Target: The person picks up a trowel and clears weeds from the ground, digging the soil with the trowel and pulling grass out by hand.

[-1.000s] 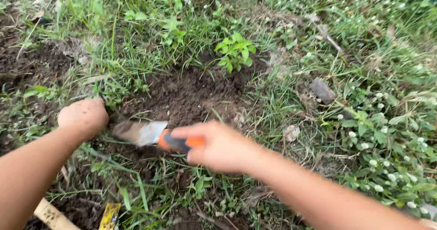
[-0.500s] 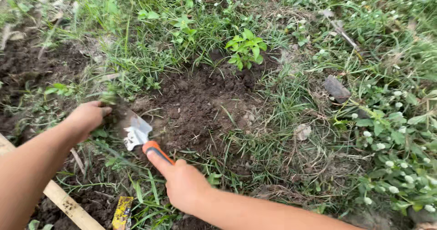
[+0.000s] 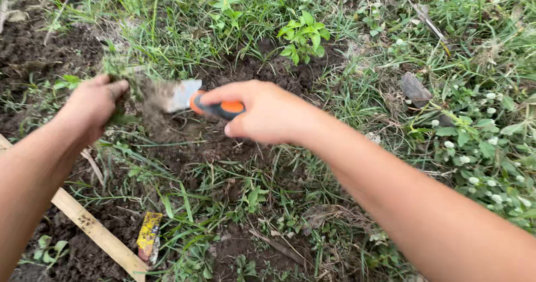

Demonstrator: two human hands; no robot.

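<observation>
My right hand (image 3: 267,112) grips the orange and black handle of a small trowel (image 3: 192,99). Its soil-smeared metal blade points left, just above a patch of bare dark soil (image 3: 223,140). My left hand (image 3: 92,106) is closed on a tuft of grass (image 3: 118,70) right beside the blade tip. The blade and the tuft are blurred by motion. A small leafy green plant (image 3: 303,35) stands at the far edge of the dug patch.
Grass and weeds surround the soil. A wooden stick (image 3: 95,232) lies at lower left, with a yellow scrap (image 3: 148,234) next to it. A flat dark stone (image 3: 414,88) sits at right, among white clover-like flowers (image 3: 474,165).
My right hand swung the trowel up from the lower left of the patch to a level pose near the grass tuft. My left hand rose and closed on the tuft.
</observation>
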